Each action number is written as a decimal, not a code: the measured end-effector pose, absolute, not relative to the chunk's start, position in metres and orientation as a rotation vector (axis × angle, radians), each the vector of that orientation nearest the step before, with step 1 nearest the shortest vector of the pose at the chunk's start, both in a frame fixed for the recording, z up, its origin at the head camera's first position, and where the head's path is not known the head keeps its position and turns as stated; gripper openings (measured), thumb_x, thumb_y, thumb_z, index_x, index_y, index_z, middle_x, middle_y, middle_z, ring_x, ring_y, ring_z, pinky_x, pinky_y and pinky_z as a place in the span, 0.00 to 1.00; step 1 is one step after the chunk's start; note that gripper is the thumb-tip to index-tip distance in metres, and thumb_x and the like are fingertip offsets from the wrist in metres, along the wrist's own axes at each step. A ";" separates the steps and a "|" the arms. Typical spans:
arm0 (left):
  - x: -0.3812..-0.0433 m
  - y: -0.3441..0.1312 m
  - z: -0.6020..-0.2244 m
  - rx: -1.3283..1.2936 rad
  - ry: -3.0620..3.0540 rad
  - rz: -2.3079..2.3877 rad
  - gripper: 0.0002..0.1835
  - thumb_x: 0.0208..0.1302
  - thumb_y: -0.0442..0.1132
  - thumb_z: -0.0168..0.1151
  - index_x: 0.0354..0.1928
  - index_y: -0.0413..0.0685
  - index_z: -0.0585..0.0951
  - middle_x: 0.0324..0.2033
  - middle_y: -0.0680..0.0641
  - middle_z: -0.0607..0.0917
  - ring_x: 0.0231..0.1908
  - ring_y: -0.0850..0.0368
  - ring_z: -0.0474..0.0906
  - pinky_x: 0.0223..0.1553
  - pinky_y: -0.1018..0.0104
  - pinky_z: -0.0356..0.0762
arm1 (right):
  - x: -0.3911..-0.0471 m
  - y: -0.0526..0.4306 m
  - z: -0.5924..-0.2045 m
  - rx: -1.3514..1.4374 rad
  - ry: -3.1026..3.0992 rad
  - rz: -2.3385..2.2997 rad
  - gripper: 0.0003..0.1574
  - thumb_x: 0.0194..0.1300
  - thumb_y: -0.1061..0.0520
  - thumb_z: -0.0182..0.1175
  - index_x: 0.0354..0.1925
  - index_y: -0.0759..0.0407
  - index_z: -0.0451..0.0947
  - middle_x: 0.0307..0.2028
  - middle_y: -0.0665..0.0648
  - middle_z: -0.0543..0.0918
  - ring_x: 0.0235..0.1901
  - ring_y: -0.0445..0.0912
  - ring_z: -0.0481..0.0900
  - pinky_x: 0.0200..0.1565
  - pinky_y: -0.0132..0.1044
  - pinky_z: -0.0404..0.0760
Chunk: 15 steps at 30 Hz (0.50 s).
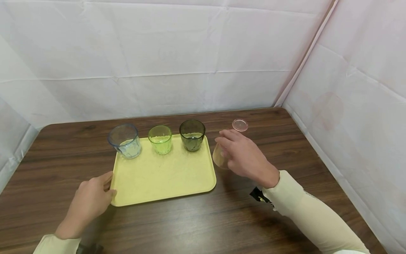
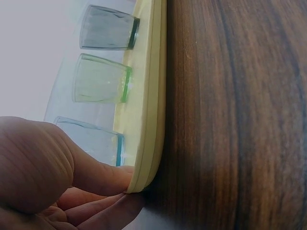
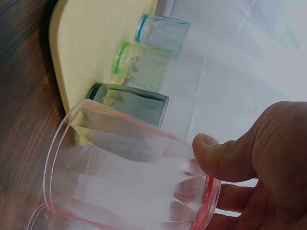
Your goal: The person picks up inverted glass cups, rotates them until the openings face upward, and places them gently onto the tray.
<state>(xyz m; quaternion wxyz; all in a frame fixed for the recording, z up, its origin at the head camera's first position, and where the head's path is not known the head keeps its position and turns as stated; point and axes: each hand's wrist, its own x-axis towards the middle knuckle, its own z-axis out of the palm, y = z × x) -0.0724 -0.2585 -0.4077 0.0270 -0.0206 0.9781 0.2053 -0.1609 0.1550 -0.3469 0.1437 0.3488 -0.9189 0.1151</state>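
My left hand [image 1: 92,197] pinches the left edge of a yellow tray [image 1: 158,183] near its front corner, thumb on the rim and fingers below it in the left wrist view. Along the tray's back edge stand a blue-tinted glass [image 1: 130,148], a green glass [image 1: 161,141] and a dark grey glass [image 1: 192,141], all upright. Just right of the tray, my right hand [image 1: 245,153] holds a clear, pink-tinted glass [image 3: 120,167] by its red-tinged base. That glass is upside down, mouth toward the table; whether it touches the tabletop I cannot tell.
Behind the right hand, a round, clear pinkish piece [image 1: 240,125] shows on the brown wooden table [image 1: 177,225]; its full shape is hidden. White sheeting [image 1: 158,53] hangs behind the table and along both sides.
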 end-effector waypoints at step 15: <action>-0.072 -0.259 -0.405 -0.070 2.991 0.636 0.36 0.64 0.34 0.68 0.71 0.25 0.68 0.58 0.27 0.81 0.50 0.25 0.84 0.42 0.34 0.82 | -0.159 0.139 -0.344 1.073 -2.605 0.342 0.20 0.63 0.69 0.62 0.54 0.60 0.84 0.57 0.60 0.84 0.61 0.56 0.81 0.65 0.49 0.81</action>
